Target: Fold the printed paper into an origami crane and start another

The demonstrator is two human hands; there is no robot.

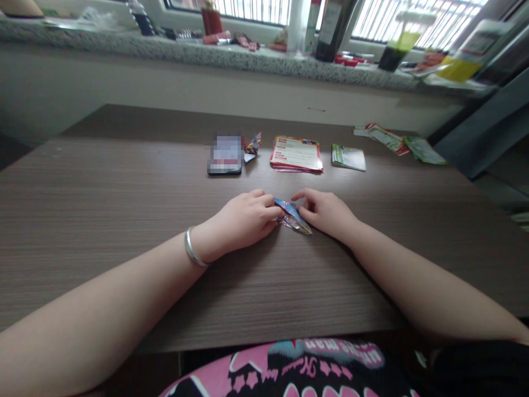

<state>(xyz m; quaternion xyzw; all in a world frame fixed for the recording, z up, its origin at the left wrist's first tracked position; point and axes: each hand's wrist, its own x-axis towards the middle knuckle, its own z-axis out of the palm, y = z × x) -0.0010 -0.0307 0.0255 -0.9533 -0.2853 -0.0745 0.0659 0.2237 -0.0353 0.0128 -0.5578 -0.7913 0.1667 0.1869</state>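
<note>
A small folded piece of colourful printed paper [292,216] lies on the wooden table [124,187] in front of me. My left hand [242,219], with a silver bangle on the wrist, pinches its left side with curled fingers. My right hand [324,211] pinches the right side, thumb and forefinger pressed on the paper. Both hands rest on the tabletop and touch the paper from opposite sides.
Further back lie a phone [225,154], a small folded paper figure [252,146], a stack of red-and-white leaflets [296,155], a green-edged leaflet [348,157] and more leaflets [397,140] at the far right. A stone windowsill [231,55] holds bottles and clutter.
</note>
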